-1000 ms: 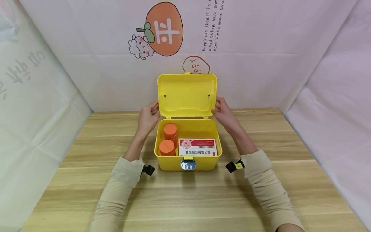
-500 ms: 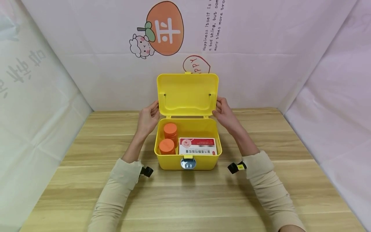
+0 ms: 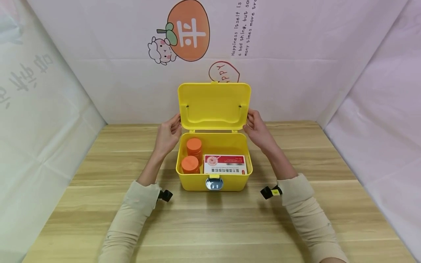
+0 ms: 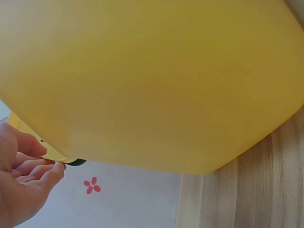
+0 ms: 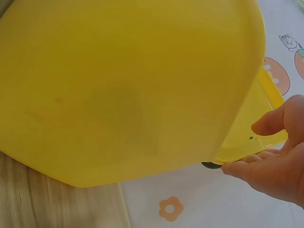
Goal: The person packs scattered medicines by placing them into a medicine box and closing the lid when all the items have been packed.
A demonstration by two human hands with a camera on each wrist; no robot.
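Observation:
A yellow storage box [image 3: 214, 182] with a clear blue-tinted latch [image 3: 214, 184] stands on the table, its hinged lid [image 3: 214, 104] raised at the back. My left hand [image 3: 168, 136] holds the lid's left edge low down, fingers behind it. On the opposite edge my right hand [image 3: 258, 131] has its thumb in front and fingers behind. The left wrist view shows the left thumb and fingers [image 4: 45, 171] at the lid. In the right wrist view the right thumb [image 5: 270, 122] lies over the lid's inner side. Inside sit two orange-capped bottles [image 3: 190, 165] and a red-and-white medicine carton [image 3: 225, 165].
The box stands near the back of the wood-grain table [image 3: 210, 226]. White printed cloth [image 3: 279, 84] hangs behind it and along both sides. A small black wrist camera [image 3: 166, 195] sits below the left hand, another [image 3: 267, 192] below the right.
The lid has swung slightly forward, its top edge looking wider and nearer. Both hands move with it, the right one drifting a little to the right. The bottles and carton stay in place.

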